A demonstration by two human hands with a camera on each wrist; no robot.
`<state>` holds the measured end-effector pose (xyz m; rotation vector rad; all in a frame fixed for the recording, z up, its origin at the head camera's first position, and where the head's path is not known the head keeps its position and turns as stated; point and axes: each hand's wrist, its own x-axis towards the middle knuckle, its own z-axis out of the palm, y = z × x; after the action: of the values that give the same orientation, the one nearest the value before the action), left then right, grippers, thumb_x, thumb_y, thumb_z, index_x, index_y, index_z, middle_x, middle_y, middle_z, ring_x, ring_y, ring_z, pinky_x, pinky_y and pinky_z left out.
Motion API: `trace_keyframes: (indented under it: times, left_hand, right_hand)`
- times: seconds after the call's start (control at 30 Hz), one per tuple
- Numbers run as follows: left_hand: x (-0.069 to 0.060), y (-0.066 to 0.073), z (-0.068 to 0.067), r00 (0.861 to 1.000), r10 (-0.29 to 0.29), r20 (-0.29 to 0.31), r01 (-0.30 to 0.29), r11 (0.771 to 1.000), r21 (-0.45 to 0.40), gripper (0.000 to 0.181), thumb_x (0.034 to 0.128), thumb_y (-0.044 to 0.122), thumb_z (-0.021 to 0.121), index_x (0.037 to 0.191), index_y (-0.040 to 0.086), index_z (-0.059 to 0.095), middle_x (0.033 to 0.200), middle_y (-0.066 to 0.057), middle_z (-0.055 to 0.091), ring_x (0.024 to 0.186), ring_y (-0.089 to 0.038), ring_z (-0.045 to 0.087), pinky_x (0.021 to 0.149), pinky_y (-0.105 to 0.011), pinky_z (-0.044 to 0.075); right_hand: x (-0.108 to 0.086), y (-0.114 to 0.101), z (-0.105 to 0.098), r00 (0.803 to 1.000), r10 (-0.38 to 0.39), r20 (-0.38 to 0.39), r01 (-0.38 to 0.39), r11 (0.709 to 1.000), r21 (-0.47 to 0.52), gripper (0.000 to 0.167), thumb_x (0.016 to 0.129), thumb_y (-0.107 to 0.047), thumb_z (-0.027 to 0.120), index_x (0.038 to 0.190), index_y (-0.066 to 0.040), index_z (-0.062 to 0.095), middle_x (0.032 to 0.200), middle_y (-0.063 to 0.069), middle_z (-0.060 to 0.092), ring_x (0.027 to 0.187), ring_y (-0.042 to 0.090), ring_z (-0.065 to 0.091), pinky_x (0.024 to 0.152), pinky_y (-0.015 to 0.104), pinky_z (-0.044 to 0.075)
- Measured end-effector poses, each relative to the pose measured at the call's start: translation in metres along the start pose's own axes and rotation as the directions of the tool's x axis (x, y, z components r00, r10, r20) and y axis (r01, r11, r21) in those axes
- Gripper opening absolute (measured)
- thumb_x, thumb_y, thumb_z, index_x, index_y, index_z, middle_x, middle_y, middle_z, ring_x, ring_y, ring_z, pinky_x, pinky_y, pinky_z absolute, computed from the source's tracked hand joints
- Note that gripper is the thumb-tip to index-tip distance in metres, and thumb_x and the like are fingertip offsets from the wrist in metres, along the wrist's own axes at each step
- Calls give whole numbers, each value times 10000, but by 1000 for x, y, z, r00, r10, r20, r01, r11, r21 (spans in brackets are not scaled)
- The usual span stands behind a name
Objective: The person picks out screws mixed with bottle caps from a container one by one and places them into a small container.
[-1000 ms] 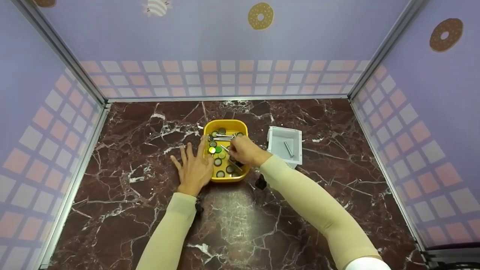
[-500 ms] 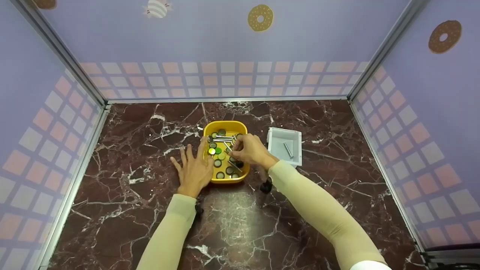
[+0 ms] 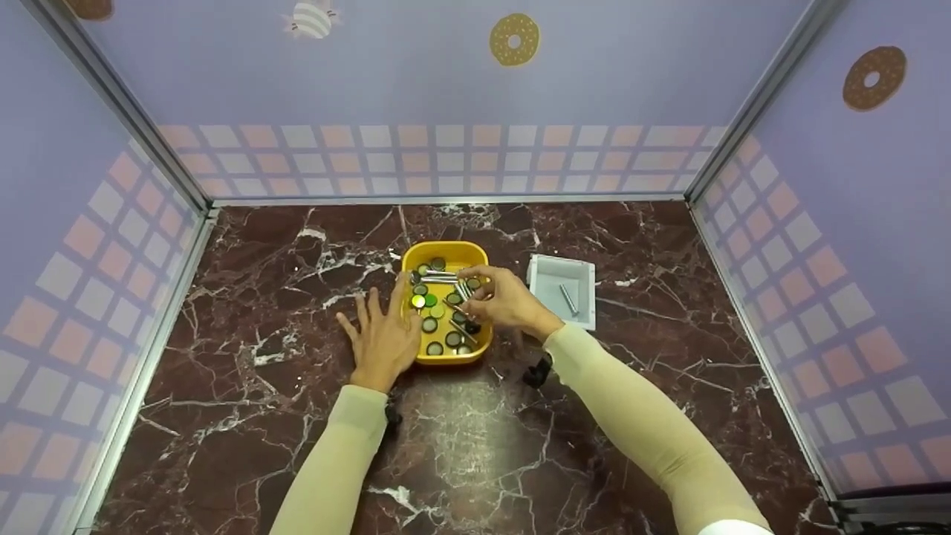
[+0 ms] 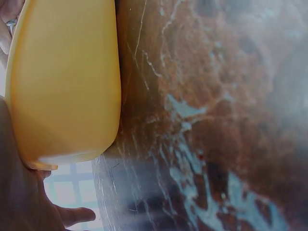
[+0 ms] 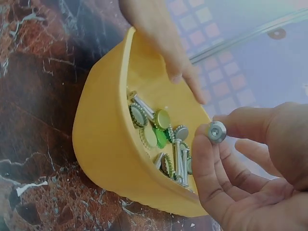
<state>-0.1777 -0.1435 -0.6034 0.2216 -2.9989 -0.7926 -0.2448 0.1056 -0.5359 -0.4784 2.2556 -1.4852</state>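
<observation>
My right hand (image 3: 509, 301) pinches a metal bolt (image 5: 217, 132) between thumb and fingers, above the right side of a yellow bin (image 3: 446, 249). The bolt's round head, with a hex socket, faces the camera in the right wrist view. Straight, spread fingers of my left hand (image 3: 383, 338) rest along the bin's left rim. Inside the bin lie several bottle caps, among them a green cap (image 5: 159, 138) and a gold cap (image 5: 162, 119), mixed with several loose bolts (image 3: 440, 277). My right fingers hide part of the contents.
A small light-grey box (image 3: 539, 282) stands just right of the yellow bin, with one bolt (image 3: 568, 299) lying in it. The dark red marble-patterned table (image 3: 282, 431) is bounded by lilac panels (image 3: 416, 82) at the back and both sides.
My right hand has drawn back a little to the right, its fingers less bunched, with the bolt now showing in its pinch. My left hand keeps its place on the rim.
</observation>
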Motion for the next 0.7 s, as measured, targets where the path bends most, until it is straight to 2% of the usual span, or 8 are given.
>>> trace_keyframes:
  times: [0.07,0.2,0.3,0.33,0.43,0.57,0.63,0.7]
  left_hand:
    - [0,0,0,1000,-1,-2,1,1000,0,751,1160,486,392,1877,456,171,1914,-309,239,1800,-615,111,1396,-883,-78]
    - [1,1,0,1000,-1,-5,1,1000,2,745,1160,477,385,1874,465,174,1913,-309,246,1802,-613,106,1398,-882,-70]
    - [1,2,0,1000,2,-8,-2,1000,-5,741,1164,477,386,1873,473,172,1911,-307,256,1801,-611,115,1400,-882,-62]
    - [0,2,0,1000,2,-8,-2,1000,-5,743,1164,478,387,1873,476,167,1911,-306,256,1802,-608,116,1400,-882,-61]
    - [0,3,0,1000,4,-8,-4,1000,-9,742,1169,478,392,1874,477,160,1907,-309,262,1803,-606,120,1397,-886,-63]
    - [0,2,0,1000,7,-5,-7,1000,-4,736,1173,481,376,1875,474,155,1906,-312,260,1803,-605,118,1398,-886,-63]
    - [0,1,0,1000,6,-5,-6,1000,-4,737,1174,473,386,1875,471,161,1906,-313,262,1803,-606,116,1398,-883,-66]
    - [0,0,0,1000,3,-1,-3,1000,0,741,1174,464,397,1876,467,160,1908,-313,258,1803,-607,113,1399,-881,-72]
  right_hand:
    - [-2,0,-2,1000,-6,10,6,1000,14,584,1044,52,799,1589,-140,715,1081,259,844,974,468,850,936,635,732]
    - [-6,0,-7,1000,-12,18,12,1000,17,570,1047,29,798,1588,-130,723,1015,159,839,837,235,828,916,654,731]
    - [-9,0,-11,1000,-9,14,9,1000,30,558,1049,29,786,1588,-98,715,1047,186,843,818,177,805,884,625,740]
    - [-9,-1,-12,1000,-5,10,5,999,38,554,1050,31,782,1585,-98,717,1076,212,846,832,183,809,887,625,739]
    - [-12,-1,-17,1000,10,4,-10,997,74,541,1057,43,764,1577,-103,719,1164,298,836,932,350,853,914,630,738]
    - [-15,1,-24,1000,14,-13,-13,993,115,526,1067,69,740,1569,-88,717,1215,367,806,1101,563,825,977,675,707]
    - [-17,3,-28,999,14,-32,-11,995,98,519,1066,66,741,1562,-83,720,1209,359,808,1084,510,833,965,619,729]
    - [-18,5,-32,998,14,-53,-11,998,65,516,1057,49,758,1554,-82,727,1179,324,825,1051,450,841,908,502,753]
